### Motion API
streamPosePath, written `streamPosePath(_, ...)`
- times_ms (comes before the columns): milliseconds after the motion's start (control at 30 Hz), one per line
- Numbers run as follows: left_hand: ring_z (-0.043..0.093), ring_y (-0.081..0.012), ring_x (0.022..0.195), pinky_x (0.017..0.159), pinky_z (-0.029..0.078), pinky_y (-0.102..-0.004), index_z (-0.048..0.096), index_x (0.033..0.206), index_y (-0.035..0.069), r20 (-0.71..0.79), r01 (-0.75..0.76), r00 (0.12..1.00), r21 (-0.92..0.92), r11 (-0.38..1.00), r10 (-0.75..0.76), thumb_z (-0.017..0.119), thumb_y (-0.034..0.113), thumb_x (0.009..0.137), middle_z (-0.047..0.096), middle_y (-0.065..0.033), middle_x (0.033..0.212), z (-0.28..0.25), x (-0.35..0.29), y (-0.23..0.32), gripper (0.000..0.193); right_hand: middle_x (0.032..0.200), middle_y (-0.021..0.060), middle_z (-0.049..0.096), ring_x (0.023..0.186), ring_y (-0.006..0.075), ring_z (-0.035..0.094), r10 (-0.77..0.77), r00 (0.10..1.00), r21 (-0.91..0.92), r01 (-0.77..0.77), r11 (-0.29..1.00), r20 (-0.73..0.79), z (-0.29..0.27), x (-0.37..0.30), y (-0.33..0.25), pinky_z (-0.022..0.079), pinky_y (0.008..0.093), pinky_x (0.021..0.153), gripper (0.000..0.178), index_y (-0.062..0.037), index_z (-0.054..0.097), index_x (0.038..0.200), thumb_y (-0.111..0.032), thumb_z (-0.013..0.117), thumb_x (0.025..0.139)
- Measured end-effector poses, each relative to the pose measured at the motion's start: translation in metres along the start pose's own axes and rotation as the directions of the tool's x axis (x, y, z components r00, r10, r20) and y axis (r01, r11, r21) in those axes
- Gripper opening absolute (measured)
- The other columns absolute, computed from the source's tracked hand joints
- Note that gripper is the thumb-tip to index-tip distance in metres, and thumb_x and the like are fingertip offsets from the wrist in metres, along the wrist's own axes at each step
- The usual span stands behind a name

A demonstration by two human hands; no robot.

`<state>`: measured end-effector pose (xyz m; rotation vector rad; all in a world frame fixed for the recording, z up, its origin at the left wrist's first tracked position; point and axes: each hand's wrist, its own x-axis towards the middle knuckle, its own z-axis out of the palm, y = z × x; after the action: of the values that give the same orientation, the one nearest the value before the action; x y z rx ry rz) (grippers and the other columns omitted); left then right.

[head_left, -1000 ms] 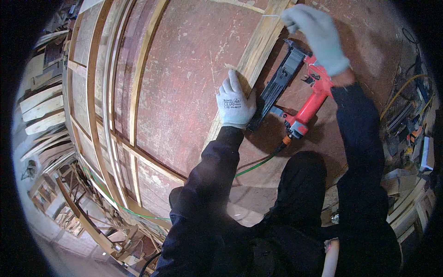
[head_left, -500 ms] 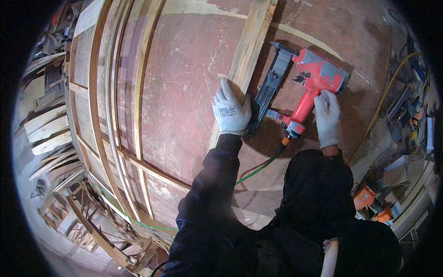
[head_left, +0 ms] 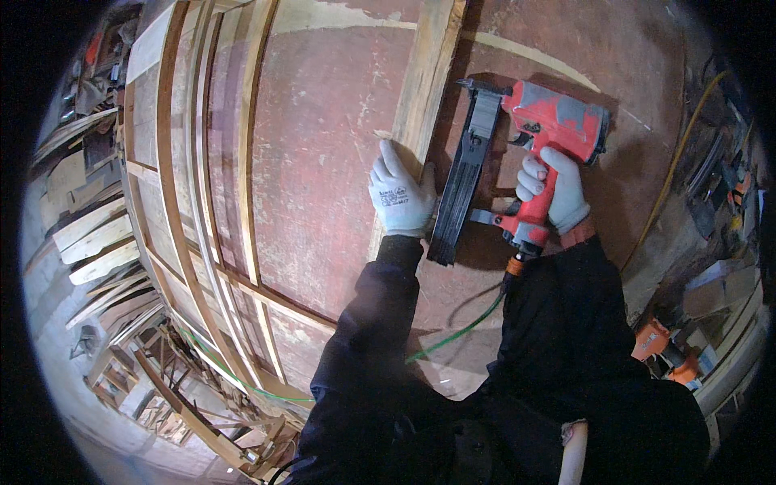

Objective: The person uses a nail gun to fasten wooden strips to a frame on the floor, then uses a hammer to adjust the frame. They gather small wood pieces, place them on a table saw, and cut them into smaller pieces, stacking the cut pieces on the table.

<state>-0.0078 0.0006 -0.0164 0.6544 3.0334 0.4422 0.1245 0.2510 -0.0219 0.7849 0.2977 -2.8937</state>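
Note:
My right hand, in a white glove, is wrapped round the handle of a red and grey pneumatic nail gun. The gun's black magazine slants alongside a wooden batten, and a green air hose runs from the base of its handle. My left hand, also gloved, straddles the batten, fingers along its left side and thumb at its right, gripping it against the worn reddish panel. The batten's near end is partly hidden under my left hand and sleeve.
A wooden frame of long strips lies on the panel's left part. Wood offcuts are heaped at far left. A yellow hose curves along the right, with an orange tool lower down.
My right fingers have closed round the nail gun's handle. The gun has turned slightly and its handle end has shifted right and nearer me. My left hand remains on the batten.

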Motion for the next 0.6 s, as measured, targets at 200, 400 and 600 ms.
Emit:
streamPosePath(200,0.06,-0.0445,0.103,0.089,0.049,-0.0537,0.034,0.154,-0.008,-0.044,-0.034,0.998,-0.02,0.999,0.033,0.076,0.036,0.088,0.058,-0.0267,0.12,0.004,0.002,0.002,0.089,0.063,-0.0057,0.039,0.055,0.0104,0.038,0.003,0.999,-0.031,-0.002,1.0,0.043,0.001,0.001,-0.004,0.034,0.0284,0.057,0.04,-0.0173,0.045,0.072,-0.043,0.061,0.098)
streamPosePath(400,0.059,-0.0454,0.105,0.088,0.05,-0.0541,0.033,0.155,-0.004,-0.044,-0.019,0.999,-0.019,1.0,0.019,0.078,0.028,0.087,0.056,-0.0249,0.119,0.005,0.001,-0.001,0.088,0.06,-0.0069,0.036,0.052,0.0095,0.036,0.058,0.998,-0.041,-0.057,0.998,0.027,0.006,0.008,-0.001,0.033,0.0272,0.054,0.043,-0.0182,0.043,0.07,-0.047,0.061,0.098)
streamPosePath(600,0.059,-0.0451,0.104,0.088,0.05,-0.0539,0.033,0.155,-0.004,-0.07,-0.052,0.996,-0.006,0.999,0.052,0.078,0.029,0.087,0.057,-0.0247,0.118,0.007,0.001,-0.004,0.088,0.062,-0.0061,0.04,0.053,0.0108,0.039,0.092,0.991,-0.049,-0.087,0.995,0.096,-0.007,0.012,0.001,0.036,0.0293,0.056,0.042,-0.0177,0.044,0.07,-0.044,0.061,0.097)
